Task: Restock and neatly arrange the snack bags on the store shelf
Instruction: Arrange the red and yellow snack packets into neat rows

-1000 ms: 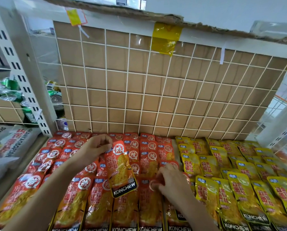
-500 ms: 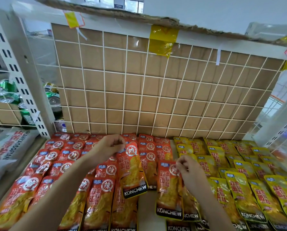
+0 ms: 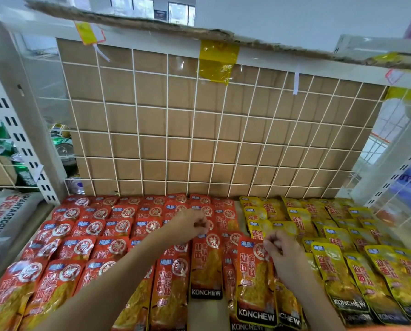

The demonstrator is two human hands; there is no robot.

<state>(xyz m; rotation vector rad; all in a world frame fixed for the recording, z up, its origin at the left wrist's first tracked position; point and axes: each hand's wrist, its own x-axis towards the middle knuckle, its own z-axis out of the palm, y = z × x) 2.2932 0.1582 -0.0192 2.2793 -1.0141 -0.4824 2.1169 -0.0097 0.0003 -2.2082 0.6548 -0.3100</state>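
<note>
Red snack bags (image 3: pixel 90 235) cover the left and middle of the shelf (image 3: pixel 205 314) in overlapping rows from its back edge to its front edge. Yellow snack bags (image 3: pixel 343 266) fill the right part in the same way. The two colours meet just right of the shelf's middle, with a narrow bare strip between them near the back edge.

The left hand (image 3: pixel 187 225) reaches in from the front-left. Its fingers are curled and pinch the top edge of the centre bag (image 3: pixel 205 266). That red bag lies lengthwise, its black KONCHEW band pointing to the front edge, with a bare patch of shelf just in front of it.

The right hand (image 3: pixel 283 254) comes in from the front-right and pinches the top right corner of the neighbour bag (image 3: pixel 252 283). This red bag sits just beside the centre bag on its right, slightly tilted and overlapping other red bags. I cannot tell whether either held bag is raised off the pile or lying on it.

Along the back edge stands a white wire grid (image 3: pixel 199 139) with brown cardboard behind it. A strip of yellow tape (image 3: pixel 217 60) hangs from the white rail above. Past the left edge, beyond the slotted upright, are green drink cans (image 3: pixel 61 144) and pale sacks with red lettering (image 3: pixel 4 218).
</note>
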